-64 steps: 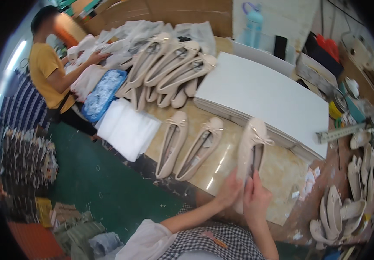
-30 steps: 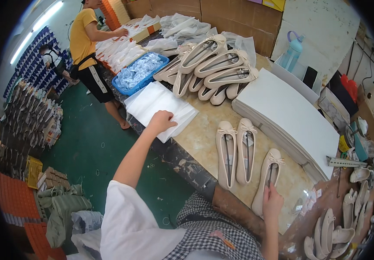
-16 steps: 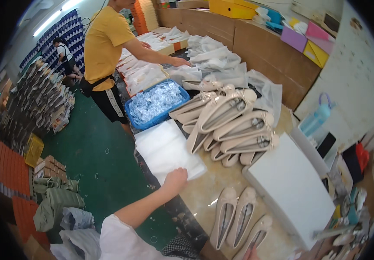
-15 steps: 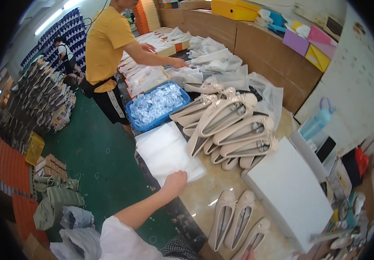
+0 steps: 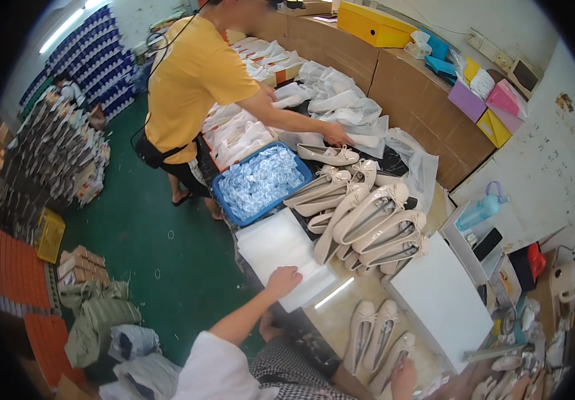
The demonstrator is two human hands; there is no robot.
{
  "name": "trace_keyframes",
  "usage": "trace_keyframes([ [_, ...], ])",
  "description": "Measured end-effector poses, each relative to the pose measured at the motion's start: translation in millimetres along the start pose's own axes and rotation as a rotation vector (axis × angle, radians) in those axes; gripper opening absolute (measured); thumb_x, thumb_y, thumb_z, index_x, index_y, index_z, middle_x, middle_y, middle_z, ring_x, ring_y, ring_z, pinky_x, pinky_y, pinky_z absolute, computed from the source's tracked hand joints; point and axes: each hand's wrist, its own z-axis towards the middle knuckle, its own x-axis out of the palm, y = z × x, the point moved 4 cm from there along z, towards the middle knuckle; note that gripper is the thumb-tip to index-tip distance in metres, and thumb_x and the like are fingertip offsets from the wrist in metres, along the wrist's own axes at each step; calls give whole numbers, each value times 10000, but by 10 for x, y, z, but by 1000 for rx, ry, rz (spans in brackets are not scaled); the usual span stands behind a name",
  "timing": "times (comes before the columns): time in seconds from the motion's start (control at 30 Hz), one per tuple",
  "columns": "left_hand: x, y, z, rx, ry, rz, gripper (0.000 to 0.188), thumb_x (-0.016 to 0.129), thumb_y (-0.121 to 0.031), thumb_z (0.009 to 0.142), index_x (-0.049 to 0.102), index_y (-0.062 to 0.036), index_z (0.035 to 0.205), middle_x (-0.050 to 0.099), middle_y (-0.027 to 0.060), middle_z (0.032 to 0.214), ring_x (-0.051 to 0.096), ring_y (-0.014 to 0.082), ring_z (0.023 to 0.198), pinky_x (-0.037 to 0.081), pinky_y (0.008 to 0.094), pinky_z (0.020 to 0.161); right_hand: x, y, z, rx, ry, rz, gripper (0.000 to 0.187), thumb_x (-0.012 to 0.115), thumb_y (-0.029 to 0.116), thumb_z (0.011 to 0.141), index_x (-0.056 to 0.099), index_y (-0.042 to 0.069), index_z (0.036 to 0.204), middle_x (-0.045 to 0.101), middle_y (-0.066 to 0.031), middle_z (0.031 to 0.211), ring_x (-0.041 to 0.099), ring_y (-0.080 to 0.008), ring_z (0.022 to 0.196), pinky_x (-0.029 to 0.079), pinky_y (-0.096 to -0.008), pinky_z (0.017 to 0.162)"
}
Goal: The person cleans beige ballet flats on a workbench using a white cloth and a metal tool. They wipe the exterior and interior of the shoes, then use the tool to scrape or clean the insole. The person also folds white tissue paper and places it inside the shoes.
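Observation:
My left hand (image 5: 283, 281) is at the near part of a stack of thin white sheets (image 5: 267, 243), its fingers curled on the top sheet. Low in the view, my right hand (image 5: 404, 379) grips a beige ballet flat (image 5: 386, 375) by its side. Left of that shoe, a pair of matching ballet flats (image 5: 372, 333) lies side by side on the table. Beyond the sheets rises a pile of more beige flats with small bows (image 5: 374, 227).
A blue basket (image 5: 235, 217) of small clear packets stands beyond the sheets. A white box (image 5: 444, 300) lies on the right. Across the table, a person in a yellow shirt (image 5: 197, 87) reaches toward wrapped shoes (image 5: 341, 100). Green floor (image 5: 181, 253) runs along the left.
The view has shifted, with the table lower and further right. My left hand remains at the sheets, my right hand on the shoe. The co-worker's hand has reached nearer the shoe pile.

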Motion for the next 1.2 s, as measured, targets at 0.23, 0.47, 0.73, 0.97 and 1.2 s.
trace_keyframes([
  [0.23, -1211, -719, -547, -4, 27, -673, 179, 646, -134, 822, 669, 17, 916, 664, 91, 759, 574, 117, 666, 456, 270, 621, 397, 2950, 568, 100, 441, 1101, 251, 577, 202, 909, 608, -33, 993, 670, -89, 812, 623, -96, 722, 469, -224, 615],
  [0.47, -1880, -433, -339, 158, -222, -347, 88, 604, -60, 851, 633, 23, 863, 565, 90, 646, 505, 135, 551, 403, 292, 526, 559, 2918, 437, 2, 347, 1040, 167, 607, 151, 865, 642, -12, 865, 663, -74, 715, 606, -148, 663, 463, -280, 633],
  [0.73, -1531, -1141, -365, 457, 108, -184, 91, 632, -93, 834, 655, -17, 878, 607, 118, 717, 581, 247, 577, 454, 316, 548, 808, 353, -71, 312, -273, 59, 430, 588, 55, 783, 559, 76, 1212, 562, -220, 1162, 536, -340, 1068, 449, -401, 897],
  [0.97, -1345, -1083, -274, 481, 90, -5, 124, 605, -145, 832, 663, -57, 896, 628, 121, 778, 611, 302, 636, 484, 379, 600, -247, 963, -438, 132, -23, 683, 405, 617, 58, 790, 582, 50, 1194, 583, -173, 1137, 533, -293, 1103, 399, -373, 965],
  [1.2, -1400, -1659, -1206, 830, 187, -117, 216, 675, -133, 755, 672, -94, 967, 572, 65, 658, 545, 212, 464, 421, 317, 408, -98, 2381, -197, 132, 397, 1042, 330, 554, 122, 879, 558, 4, 1187, 605, -112, 1119, 531, -252, 1115, 427, -373, 946],
])
